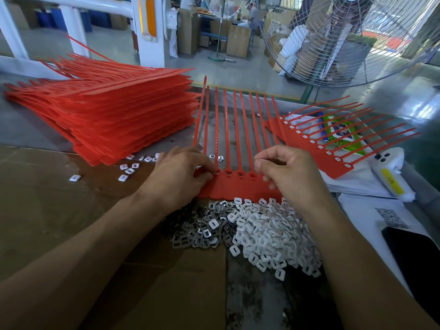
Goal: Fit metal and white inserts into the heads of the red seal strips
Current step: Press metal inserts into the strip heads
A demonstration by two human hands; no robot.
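A sheet of joined red seal strips lies in front of me, tails pointing away. My left hand pinches a small metal insert at one of the left heads of this sheet. My right hand hovers over the sheet's right end with fingers curled and thumb against forefinger; what it holds is hidden. Just below the sheet lie a heap of grey metal inserts and a heap of white inserts. A second red sheet with white inserts in its heads lies at the right.
A tall stack of red seal sheets fills the left of the table. Loose white inserts lie beside it on brown cardboard. A white handheld device, papers and a dark phone sit at right. A big floor fan stands beyond.
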